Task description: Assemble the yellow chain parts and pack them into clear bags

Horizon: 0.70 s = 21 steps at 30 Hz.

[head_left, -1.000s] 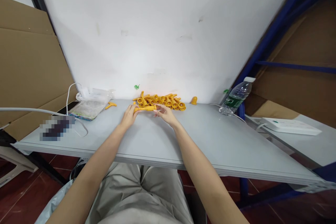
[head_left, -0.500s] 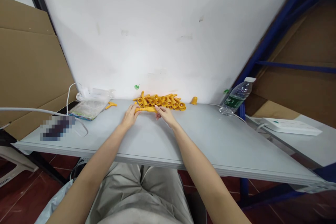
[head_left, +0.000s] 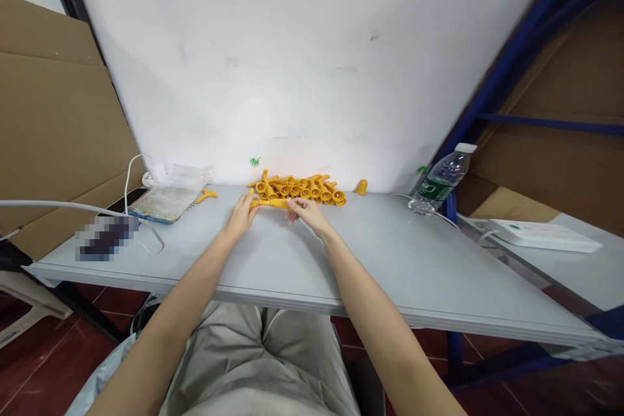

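A pile of several small yellow plastic parts (head_left: 297,189) lies at the far edge of the grey table (head_left: 390,260), against the white wall. Just in front of it, my left hand (head_left: 240,214) and my right hand (head_left: 307,213) pinch the two ends of a row of yellow parts (head_left: 272,203) held low over the tabletop. Both hands' fingers are closed on that row. One loose yellow part (head_left: 360,187) stands to the right of the pile, and another (head_left: 207,194) lies to the left by a bag.
A clear plastic bag (head_left: 166,197) and white cables (head_left: 141,172) sit at the table's left, near a blurred dark object (head_left: 104,238). A water bottle (head_left: 439,179) leans at the right. A white power strip (head_left: 541,234) rests on a side surface. Cardboard stands on the left.
The row of yellow parts has come down a little toward the table and my right hand has shifted slightly left along it. My left hand has barely moved.
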Tool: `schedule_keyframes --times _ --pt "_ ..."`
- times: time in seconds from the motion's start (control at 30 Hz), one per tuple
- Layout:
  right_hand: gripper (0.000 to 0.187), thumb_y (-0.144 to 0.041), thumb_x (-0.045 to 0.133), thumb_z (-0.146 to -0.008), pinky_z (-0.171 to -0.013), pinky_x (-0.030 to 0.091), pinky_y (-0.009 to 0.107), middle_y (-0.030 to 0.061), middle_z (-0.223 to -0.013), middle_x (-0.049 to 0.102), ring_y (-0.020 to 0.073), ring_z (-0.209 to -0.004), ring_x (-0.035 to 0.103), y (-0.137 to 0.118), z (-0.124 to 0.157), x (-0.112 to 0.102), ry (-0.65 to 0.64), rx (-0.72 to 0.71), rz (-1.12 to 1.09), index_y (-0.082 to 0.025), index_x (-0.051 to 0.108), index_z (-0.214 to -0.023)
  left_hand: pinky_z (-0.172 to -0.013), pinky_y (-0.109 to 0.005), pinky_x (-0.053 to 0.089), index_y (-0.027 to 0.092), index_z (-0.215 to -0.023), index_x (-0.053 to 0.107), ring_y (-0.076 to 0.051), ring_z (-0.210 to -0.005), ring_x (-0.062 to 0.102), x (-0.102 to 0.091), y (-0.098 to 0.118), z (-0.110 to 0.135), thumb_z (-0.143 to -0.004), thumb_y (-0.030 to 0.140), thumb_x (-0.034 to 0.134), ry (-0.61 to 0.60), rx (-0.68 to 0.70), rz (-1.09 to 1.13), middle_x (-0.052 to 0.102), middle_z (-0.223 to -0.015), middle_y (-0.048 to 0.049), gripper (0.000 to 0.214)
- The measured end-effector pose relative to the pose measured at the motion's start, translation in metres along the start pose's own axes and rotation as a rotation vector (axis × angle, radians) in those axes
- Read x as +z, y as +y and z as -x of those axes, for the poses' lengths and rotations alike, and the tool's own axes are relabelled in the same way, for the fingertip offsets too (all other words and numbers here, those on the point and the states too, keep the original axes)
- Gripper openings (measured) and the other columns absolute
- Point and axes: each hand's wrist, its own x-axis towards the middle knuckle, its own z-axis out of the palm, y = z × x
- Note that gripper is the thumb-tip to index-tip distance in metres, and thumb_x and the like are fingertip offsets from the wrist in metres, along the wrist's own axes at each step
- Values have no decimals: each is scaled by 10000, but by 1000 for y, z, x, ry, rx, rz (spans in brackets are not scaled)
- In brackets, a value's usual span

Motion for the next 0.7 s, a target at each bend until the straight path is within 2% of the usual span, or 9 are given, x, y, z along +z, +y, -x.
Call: schedule_keyframes --times 0.07,0.17,0.23,0.3,0.37,0.4,0.57,0.7 --pt "578 -761 609 -681 -504 469 284 43 -550 651 131 -408 552 -2 0 4 36 44 -5 -189 556 -618 -838 -317 501 216 -1057 556 -186 -935 616 1 0 0 -920 272 532 -5 -1 1 606 -1023 -58 150" --pt "572 -755 591 -710 -504 491 305 59 -521 643 141 -375 539 -5 1 5 75 128 0 -196 552 -592 -840 -319 502 218 -1061 557 -190 -942 618 2 0 -1 -919 281 532 -16 -12 8 606 -1033 -60 157" --pt "524 -704 632 -724 -604 541 337 77 -633 703 165 -447 608 -6 1 2 59 132 -10 -180 634 -712 -836 -322 503 220 -1063 557 -190 -932 619 2 -1 -1 -923 287 523 -19 -27 11 606 -1029 -59 159" --pt "498 -623 717 -699 -744 561 382 68 -813 749 187 -574 680 -5 2 -3 21 78 -30 -190 688 -944 -833 -323 505 223 -1062 561 -190 -922 618 1 -1 -1 -925 295 517 -20 -34 12 605 -1018 -58 160" --pt "586 -556 786 -649 -848 547 425 43 -937 752 199 -675 710 -4 2 -6 -7 7 -48 -225 665 -1119 -831 -324 506 224 -1057 564 -191 -919 616 1 -1 -1 -923 299 521 -23 -30 7 603 -1010 -58 160" --pt "614 -546 800 -631 -868 542 440 41 -952 751 205 -699 714 -3 1 -7 -9 -15 -56 -226 663 -1136 -827 -322 507 223 -1056 566 -191 -916 615 0 0 -1 -920 297 525 -25 -28 3 601 -1010 -57 160" --pt "549 -594 787 -613 -787 583 428 82 -895 744 233 -750 707 1 -2 -4 9 -7 -126 -172 704 -953 -811 -311 507 219 -1059 569 -180 -889 616 0 1 0 -913 272 537 -30 -28 -5 598 -1015 -55 159" --pt "453 -523 796 -654 -767 599 391 73 -903 732 209 -751 701 -1 -1 -1 20 43 -180 -180 702 -935 -839 -328 510 216 -1087 574 -190 -922 616 3 1 0 -913 281 534 -27 -31 20 601 -1021 -62 191"
